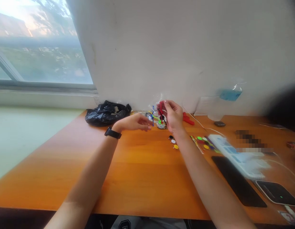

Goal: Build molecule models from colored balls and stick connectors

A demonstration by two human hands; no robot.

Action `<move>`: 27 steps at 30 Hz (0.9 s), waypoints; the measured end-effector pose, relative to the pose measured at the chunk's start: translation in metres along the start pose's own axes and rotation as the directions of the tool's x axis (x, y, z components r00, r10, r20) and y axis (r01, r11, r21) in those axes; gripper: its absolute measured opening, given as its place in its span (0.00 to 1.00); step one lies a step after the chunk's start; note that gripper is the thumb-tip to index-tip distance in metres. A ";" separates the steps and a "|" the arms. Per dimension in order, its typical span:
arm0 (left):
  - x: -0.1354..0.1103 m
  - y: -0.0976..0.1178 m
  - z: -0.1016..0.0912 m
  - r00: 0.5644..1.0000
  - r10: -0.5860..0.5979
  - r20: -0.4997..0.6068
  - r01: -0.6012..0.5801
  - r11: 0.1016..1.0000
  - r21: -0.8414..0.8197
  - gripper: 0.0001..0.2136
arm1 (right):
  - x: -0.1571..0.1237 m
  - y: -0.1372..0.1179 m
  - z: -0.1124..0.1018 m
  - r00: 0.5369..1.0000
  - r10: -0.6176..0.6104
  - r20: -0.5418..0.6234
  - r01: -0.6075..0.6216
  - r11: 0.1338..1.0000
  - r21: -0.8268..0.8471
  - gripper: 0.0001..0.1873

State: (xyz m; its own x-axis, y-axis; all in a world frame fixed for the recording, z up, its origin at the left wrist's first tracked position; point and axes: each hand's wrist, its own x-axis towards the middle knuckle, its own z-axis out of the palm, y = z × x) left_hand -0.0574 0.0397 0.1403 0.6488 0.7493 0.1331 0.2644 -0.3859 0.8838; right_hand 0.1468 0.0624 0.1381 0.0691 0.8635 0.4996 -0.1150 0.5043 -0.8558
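Note:
My right hand (174, 115) is raised near the wall, with thumb and fingers closed on a small red plastic piece (161, 107). Just left of it, my left hand (139, 122) has its fingers stretched out beside a thin blue stick (153, 120). I cannot make out whether its fingertips touch that stick. Between the hands is a cluster of small coloured plastic parts, among them a bright green piece (158, 119) and a black one (162, 117). Behind my right hand lies another red piece (188, 119). A black band (113, 133) circles my left wrist.
A crumpled black plastic bag (106, 113) lies by the wall. Small round pieces, including a yellow one (176, 147), sit near my right forearm. Further right are a white compartment box (221, 143), a dark flat slab (238, 181) and a black-topped device (278, 192) on the wooden table (133, 178).

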 end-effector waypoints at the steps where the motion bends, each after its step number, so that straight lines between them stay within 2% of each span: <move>1: -0.001 0.002 0.000 0.998 0.038 -0.059 -0.038 0.999 -0.001 0.21 | -0.001 0.000 0.001 1.000 0.002 0.021 -0.002 1.000 -0.013 0.25; 3: 0.000 0.006 0.001 0.964 0.109 -0.242 -0.124 0.991 -0.044 0.23 | -0.002 0.002 0.004 0.999 0.006 0.044 -0.004 0.999 -0.035 0.25; 6: 0.004 0.010 0.003 0.848 0.158 -0.506 -0.236 0.967 -0.094 0.22 | -0.004 0.005 0.008 0.999 0.030 0.042 -0.030 1.000 0.004 0.24; 8: 0.006 0.011 0.003 0.778 0.175 -0.603 -0.275 0.958 -0.077 0.21 | -0.004 0.004 0.009 0.995 0.058 0.076 -0.061 0.997 0.046 0.24; 9: 0.006 0.011 0.002 0.758 0.182 -0.626 -0.281 0.958 -0.063 0.21 | -0.004 0.003 0.008 0.992 0.069 0.106 -0.075 0.996 0.051 0.24; 10: 0.006 0.011 0.001 0.753 0.187 -0.631 -0.279 0.959 -0.049 0.20 | -0.004 0.001 0.007 0.987 0.076 0.139 -0.082 0.996 0.042 0.24; 14: 0.001 0.013 -0.004 0.799 0.185 -0.572 -0.241 0.970 -0.023 0.20 | -0.002 -0.010 -0.006 0.969 0.056 0.242 -0.042 0.997 -0.063 0.24; 18: -0.002 0.012 -0.007 0.791 0.172 -0.587 -0.273 0.958 -0.087 0.19 | -0.001 -0.018 -0.019 0.930 0.068 0.361 -0.018 0.990 -0.141 0.22; 23: -0.005 0.010 -0.011 0.816 0.187 -0.548 -0.252 0.967 -0.046 0.16 | -0.001 -0.020 -0.025 0.895 0.062 0.441 -0.010 0.993 -0.119 0.21; 27: -0.008 0.011 -0.014 0.827 0.206 -0.524 -0.284 0.956 -0.072 0.15 | -0.001 -0.020 -0.027 0.879 0.049 0.474 -0.036 0.999 -0.037 0.19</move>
State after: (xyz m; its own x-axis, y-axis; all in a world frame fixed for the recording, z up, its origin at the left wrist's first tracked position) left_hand -0.0698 0.0368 0.1555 0.2167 0.8220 0.5267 0.0170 -0.5426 0.8398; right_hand 0.1761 0.0513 0.1507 -0.4147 0.7847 0.4606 -0.0803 0.4727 -0.8776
